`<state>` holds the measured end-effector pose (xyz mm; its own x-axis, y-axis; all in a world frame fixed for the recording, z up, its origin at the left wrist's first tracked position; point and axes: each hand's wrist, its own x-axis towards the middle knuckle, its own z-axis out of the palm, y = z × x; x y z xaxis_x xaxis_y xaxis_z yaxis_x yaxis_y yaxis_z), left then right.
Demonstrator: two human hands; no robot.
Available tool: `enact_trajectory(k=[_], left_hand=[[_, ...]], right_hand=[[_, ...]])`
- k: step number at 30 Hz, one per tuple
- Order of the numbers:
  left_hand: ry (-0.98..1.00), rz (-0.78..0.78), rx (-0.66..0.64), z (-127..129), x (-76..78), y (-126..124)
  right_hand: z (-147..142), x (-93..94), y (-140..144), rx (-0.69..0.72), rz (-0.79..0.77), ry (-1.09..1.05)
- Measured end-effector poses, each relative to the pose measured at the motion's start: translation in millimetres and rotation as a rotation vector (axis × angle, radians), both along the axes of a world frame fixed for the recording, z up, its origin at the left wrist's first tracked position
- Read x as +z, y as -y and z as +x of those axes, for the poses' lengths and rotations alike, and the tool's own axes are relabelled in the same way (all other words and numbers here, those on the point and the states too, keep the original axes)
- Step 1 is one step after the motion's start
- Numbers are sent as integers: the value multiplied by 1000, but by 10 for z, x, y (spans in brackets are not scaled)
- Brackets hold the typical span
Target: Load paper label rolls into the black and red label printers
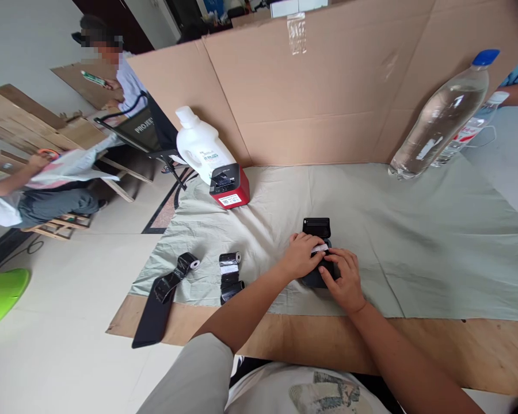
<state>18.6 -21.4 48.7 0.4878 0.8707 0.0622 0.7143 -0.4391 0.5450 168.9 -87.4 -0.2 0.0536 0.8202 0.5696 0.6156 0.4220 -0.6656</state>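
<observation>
A small black device [315, 280], apparently a portable printer, rests on the cloth in front of me with its lid [316, 227] raised at the far side. A white piece [320, 249], possibly a paper roll, shows in its opening. My left hand [302, 256] lies over the left side, fingers bent around the white piece. From the right, my right hand [345, 279] grips the device, its fingertips near the same opening. Both hands hide much of the device.
Left of my arms lie black-wrapped rolls [230, 276], another roll [187, 263] and a dark flat case [152, 319]. A red-black box [231, 187], white jug [205, 146] and large bottle [444, 121] stand near the cardboard wall [311, 98]. Other people sit at left.
</observation>
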Motion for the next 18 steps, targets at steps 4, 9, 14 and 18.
enact_trajectory(k=[4,9,14,18], left_hand=[[-78,16,-8,28,1,-9],[-167,-31,-43,52,-16,-38],[105,108,55,-24,-81,-80],[461,224,227,-150,-138,-138]], right_hand=[[-2,9,8,-19,-14,18],[-1,9,14,18,-3,99],[24,6,4,19,24,132],[32,29,-8,13,74,102]])
